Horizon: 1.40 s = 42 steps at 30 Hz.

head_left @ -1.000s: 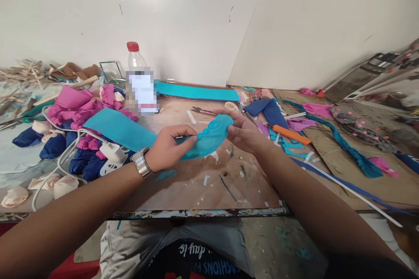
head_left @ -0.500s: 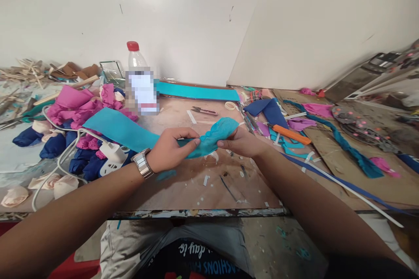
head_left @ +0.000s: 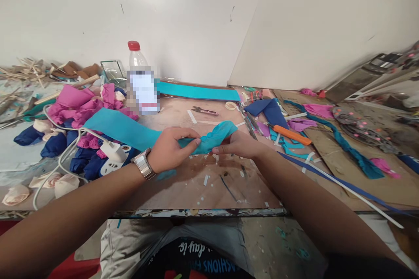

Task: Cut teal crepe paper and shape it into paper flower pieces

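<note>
A turquoise fabric strip [head_left: 122, 130] runs from the left pile to between my two hands, its right end gathered and crumpled. My left hand [head_left: 173, 148], with a metal watch at the wrist, pinches the strip between thumb and forefinger where the gathers begin. At the gathered end, my right hand [head_left: 237, 143] holds the cloth, thumb in front and fingers behind it. The right fingertips are partly hidden by the fabric. Beyond my hands lie small thread snips [head_left: 205, 110] and a tape roll [head_left: 230, 105].
Pink and blue cloth rosettes [head_left: 78, 102], a white cable and a power strip [head_left: 113, 163] crowd the left. A red-capped bottle [head_left: 134, 54] stands behind a phone [head_left: 143, 91]. An orange-handled cutter [head_left: 291, 134], scraps and cardboard [head_left: 347, 157] lie right. Another turquoise strip [head_left: 199, 92] lies along the wall.
My right hand has shifted slightly left and down, and the gathered end has tilted and flattened a little. My left hand keeps its pinch in nearly the same place.
</note>
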### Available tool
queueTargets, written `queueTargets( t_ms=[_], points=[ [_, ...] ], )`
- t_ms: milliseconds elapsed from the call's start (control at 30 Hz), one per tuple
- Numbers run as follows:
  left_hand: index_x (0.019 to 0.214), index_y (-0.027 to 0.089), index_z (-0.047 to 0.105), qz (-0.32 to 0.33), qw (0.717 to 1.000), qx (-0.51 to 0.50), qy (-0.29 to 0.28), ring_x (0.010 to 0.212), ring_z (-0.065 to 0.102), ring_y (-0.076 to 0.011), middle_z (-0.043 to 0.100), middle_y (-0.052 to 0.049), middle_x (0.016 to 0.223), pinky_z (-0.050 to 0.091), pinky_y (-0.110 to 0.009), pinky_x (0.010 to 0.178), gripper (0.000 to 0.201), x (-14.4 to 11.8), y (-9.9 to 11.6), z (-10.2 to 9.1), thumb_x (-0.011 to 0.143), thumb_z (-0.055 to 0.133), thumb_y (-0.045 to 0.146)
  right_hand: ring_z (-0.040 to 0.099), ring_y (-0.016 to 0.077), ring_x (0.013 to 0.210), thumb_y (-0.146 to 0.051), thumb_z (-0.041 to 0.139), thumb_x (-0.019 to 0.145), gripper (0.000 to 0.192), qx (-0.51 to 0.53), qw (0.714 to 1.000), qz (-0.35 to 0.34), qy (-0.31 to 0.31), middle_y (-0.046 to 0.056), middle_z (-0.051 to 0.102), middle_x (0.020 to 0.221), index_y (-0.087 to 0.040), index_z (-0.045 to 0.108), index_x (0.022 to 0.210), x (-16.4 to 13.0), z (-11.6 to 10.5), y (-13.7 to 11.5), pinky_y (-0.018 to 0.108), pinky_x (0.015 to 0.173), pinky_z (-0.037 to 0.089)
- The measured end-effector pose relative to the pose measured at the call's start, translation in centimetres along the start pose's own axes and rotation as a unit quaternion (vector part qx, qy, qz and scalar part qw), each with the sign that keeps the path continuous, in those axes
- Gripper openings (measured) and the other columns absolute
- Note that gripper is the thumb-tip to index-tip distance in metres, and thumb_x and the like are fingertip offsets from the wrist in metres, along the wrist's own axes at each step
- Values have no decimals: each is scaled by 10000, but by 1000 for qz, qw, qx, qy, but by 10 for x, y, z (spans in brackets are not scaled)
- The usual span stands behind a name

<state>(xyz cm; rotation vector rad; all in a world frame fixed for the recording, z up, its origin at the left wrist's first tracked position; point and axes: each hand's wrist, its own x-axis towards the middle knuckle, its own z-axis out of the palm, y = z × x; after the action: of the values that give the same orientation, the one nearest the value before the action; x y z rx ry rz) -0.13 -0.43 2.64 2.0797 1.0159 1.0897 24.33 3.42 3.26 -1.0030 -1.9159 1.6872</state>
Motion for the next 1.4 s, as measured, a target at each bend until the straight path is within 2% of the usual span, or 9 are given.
queueTargets(
  t_ms=[233,467,700,833,1000,1100,1233,1300,1400],
  points=[
    [931,203,752,107,982,150,43,790,710,-188,797,-17,879,475,-367,834,172,0,1,-2,965,599,273,638,129,521,-540,854,708,433,4,999,30,28,36,734,672,-131,738,787,4,5,0,237,511,501],
    [966,206,761,124,974,183,47,790,725,-197,801,-42,865,483,-370,830,200,-1,0,-3,973,577,285,581,103,431,-505,842,730,401,-12,996,42,73,14,702,620,-138,761,870,7,12,8,214,426,461],
    [1000,222,758,162,964,203,59,866,767,-185,819,-37,961,467,-362,828,179,-3,1,-3,978,584,258,584,113,478,-448,834,732,361,12,983,-5,183,17,682,598,-143,754,907,7,19,3,218,444,461],
    [1027,226,747,183,961,201,57,949,774,-177,816,-32,1034,461,-352,839,170,-3,2,-3,983,583,238,645,137,581,-437,841,720,424,43,985,-28,165,7,689,671,-161,730,1022,10,25,7,216,469,505],
    [1049,221,746,210,957,192,57,982,773,-178,815,-35,1043,480,-341,841,176,-3,3,-1,970,589,215,613,127,510,-420,836,715,328,54,983,-23,171,0,667,620,-159,721,875,16,27,15,215,421,468],
    [1059,231,746,210,957,192,50,1001,770,-184,811,-43,1064,485,-348,857,183,-4,3,-1,967,589,218,648,132,570,-399,846,739,292,45,980,-84,172,32,730,752,-174,746,896,15,25,17,244,501,525],
    [1038,226,736,224,958,175,48,1041,760,-194,803,-51,1101,489,-353,886,162,-5,4,0,953,599,211,719,209,961,-412,873,748,272,24,965,-208,161,81,760,1053,-226,784,925,13,20,20,341,816,607],
    [1020,218,729,218,960,168,50,1041,759,-199,804,-56,1098,493,-356,887,158,-5,5,0,948,590,200,708,225,1043,-417,885,737,268,18,961,-223,161,86,761,1079,-240,800,920,13,17,21,369,901,598],
    [1008,209,722,197,966,160,54,996,764,-204,812,-59,1046,499,-362,889,153,-6,7,-1,945,583,210,726,229,1001,-437,890,726,280,34,969,-201,139,91,769,1077,-238,813,908,12,13,19,376,886,611]
  ],
)
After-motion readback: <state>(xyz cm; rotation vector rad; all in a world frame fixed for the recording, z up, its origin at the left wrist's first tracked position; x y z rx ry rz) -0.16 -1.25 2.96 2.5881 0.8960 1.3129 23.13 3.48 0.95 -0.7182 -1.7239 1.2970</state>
